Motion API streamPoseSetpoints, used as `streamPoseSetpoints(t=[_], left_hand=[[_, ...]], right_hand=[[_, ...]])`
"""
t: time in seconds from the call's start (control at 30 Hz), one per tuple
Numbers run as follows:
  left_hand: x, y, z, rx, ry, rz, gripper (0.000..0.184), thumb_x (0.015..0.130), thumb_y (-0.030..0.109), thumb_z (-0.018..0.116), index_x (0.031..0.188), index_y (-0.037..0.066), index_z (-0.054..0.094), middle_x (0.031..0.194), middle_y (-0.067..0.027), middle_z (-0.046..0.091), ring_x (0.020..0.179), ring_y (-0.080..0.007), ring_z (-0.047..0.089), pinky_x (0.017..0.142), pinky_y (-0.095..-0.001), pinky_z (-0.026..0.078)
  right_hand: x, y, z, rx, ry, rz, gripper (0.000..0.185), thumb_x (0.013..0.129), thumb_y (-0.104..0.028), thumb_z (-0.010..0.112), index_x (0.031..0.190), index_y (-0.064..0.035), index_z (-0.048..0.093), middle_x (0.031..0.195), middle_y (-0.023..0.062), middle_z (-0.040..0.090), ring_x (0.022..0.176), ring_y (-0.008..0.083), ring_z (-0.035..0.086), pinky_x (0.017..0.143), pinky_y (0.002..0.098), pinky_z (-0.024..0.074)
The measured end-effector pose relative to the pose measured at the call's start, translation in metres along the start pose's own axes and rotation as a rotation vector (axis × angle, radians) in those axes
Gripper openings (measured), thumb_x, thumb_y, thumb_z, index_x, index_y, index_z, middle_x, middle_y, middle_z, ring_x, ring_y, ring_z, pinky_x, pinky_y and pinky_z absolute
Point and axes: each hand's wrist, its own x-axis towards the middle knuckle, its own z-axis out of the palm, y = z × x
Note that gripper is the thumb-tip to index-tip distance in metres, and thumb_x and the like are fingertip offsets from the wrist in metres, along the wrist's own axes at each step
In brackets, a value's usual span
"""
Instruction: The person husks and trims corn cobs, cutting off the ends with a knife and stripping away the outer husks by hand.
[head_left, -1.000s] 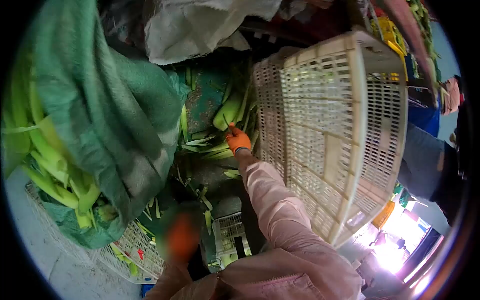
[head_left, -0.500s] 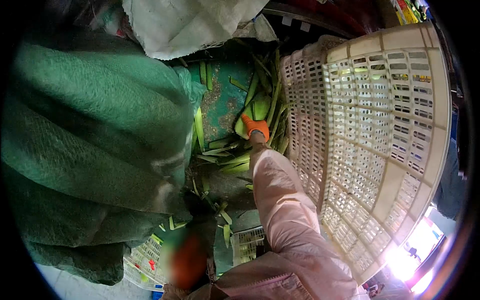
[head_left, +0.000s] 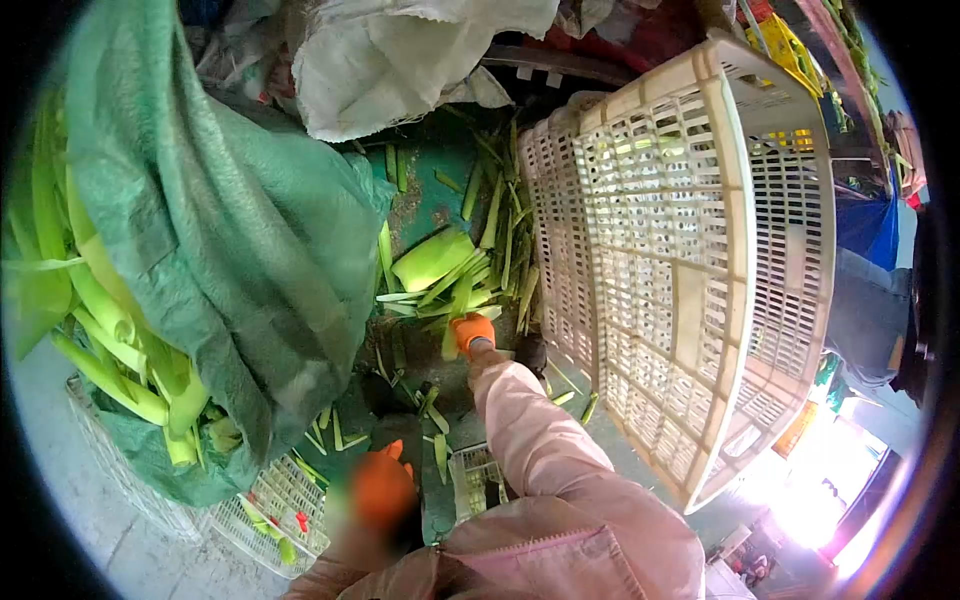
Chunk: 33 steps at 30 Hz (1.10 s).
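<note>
My right hand, in an orange glove, is closed around a green leaf piece at the near edge of a pile of cut green strips. A wide pale-green piece lies just beyond it. My left hand, also orange-gloved, is low in the view and partly blurred. Two of its fingertips stand apart, with nothing visible between them. Loose green scraps lie to its right.
A large white slatted crate stands on its side at the right. Green sacking hangs at the left beside long green stalks. A white sack is at the top. Lower left is a white basket. Someone's dark clothing shows far right.
My right hand has drawn back from the wide piece towards my body, and a green leaf piece is now in it. Fingertips of my left hand have come into sight. The camera view has shifted.
</note>
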Motion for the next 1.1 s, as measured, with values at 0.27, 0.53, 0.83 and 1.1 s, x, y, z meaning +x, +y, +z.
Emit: streamPoseSetpoints(t=[0.27,0.53,0.83,1.1], left_hand=[[-0.040,-0.012,0.061,-0.178,-0.073,-0.265,0.009,0.094,0.015,0.056,0.091,0.008,0.061,0.101,-0.0102,0.065,0.078,-0.0236,0.059,0.067,-0.0358,0.047],[0.021,-0.027,-0.002,-0.152,-0.243,-0.164,0.009,0.089,0.015,0.058,0.095,0.008,0.062,0.101,-0.0109,0.065,0.078,-0.0267,0.058,0.067,-0.0397,0.047],[0.003,-0.027,0.029,-0.099,-0.236,-0.157,0.022,0.090,0.018,0.056,0.108,0.007,0.062,0.102,-0.0147,0.063,0.089,-0.0320,0.058,0.078,-0.0435,0.047],[-0.013,0.005,0.038,-0.111,0.042,-0.199,0.022,0.087,0.021,0.058,0.103,0.008,0.065,0.096,-0.0109,0.065,0.083,-0.0273,0.062,0.073,-0.0399,0.051]], right_hand=[[0.014,-0.122,-0.043,0.638,0.299,0.087,0.066,0.079,-0.045,0.075,0.126,0.0002,0.062,0.078,0.0114,0.065,0.050,0.0160,0.052,0.049,0.0356,0.0454],[0.110,-0.114,0.003,0.785,0.361,0.618,0.068,0.069,-0.048,0.083,0.103,0.0089,0.066,0.083,0.0147,0.066,0.055,0.0226,0.055,0.052,0.0407,0.0468],[0.071,-0.084,-0.007,0.957,0.249,0.209,0.058,0.071,-0.049,0.082,0.080,0.0032,0.058,0.065,0.0097,0.056,0.046,0.0185,0.052,0.040,0.0347,0.0386],[-0.198,-0.160,-0.069,1.032,-0.023,0.054,0.037,0.082,-0.043,0.071,0.079,-0.0072,0.062,0.057,0.0049,0.056,0.040,0.0162,0.049,0.039,0.0300,0.0362]])
